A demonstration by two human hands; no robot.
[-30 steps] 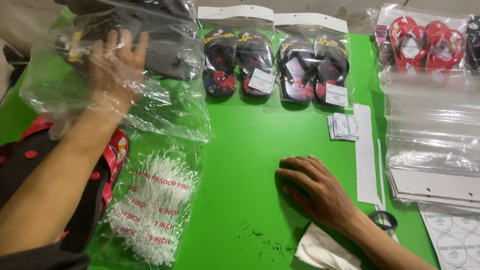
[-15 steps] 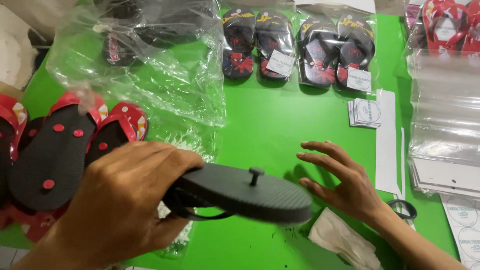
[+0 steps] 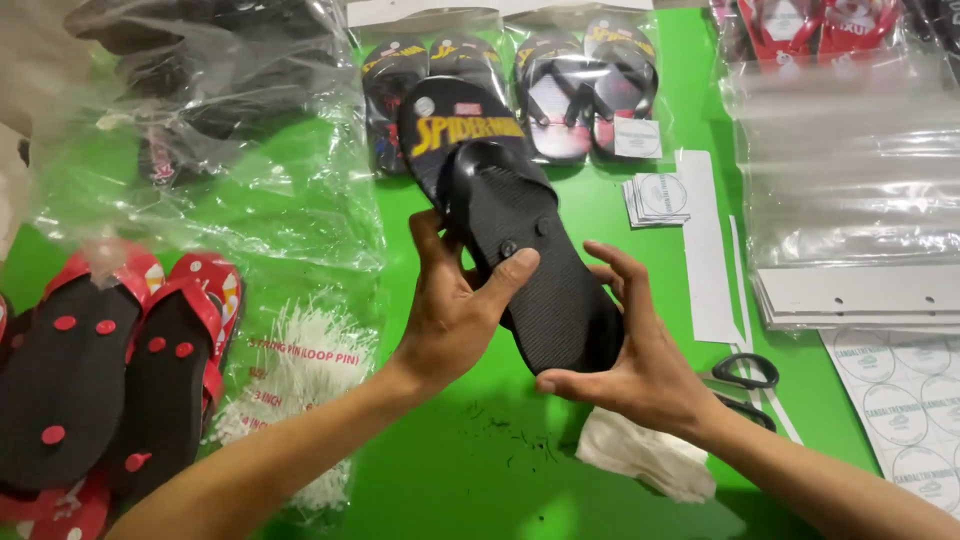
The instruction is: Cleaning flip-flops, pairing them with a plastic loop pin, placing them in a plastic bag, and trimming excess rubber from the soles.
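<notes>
A pair of black flip-flops (image 3: 520, 250) is held sole-up in both hands above the green table (image 3: 480, 460).

The table is covered at the left by crumpled clear plastic bags (image 3: 230, 170) and at the right by a stack of flat clear bags (image 3: 850, 180). Red-strapped black sandals (image 3: 110, 370) are laid sole-up at the left edge, and bagged pairs of sandals (image 3: 590, 90) are lined along the far edge. The flip-flops are held over the table's middle, the printed footbed of the rear one being seen behind the front sole. The left hand (image 3: 455, 310) is closed on the pair, thumb pressed on the sole; the fingers of the right hand (image 3: 640, 350) are curled around its lower edge. A bag of white loop pins (image 3: 300, 380), a white cloth (image 3: 640, 455), round labels (image 3: 660, 195) and scissors (image 3: 745, 375) are seen nearby.
</notes>
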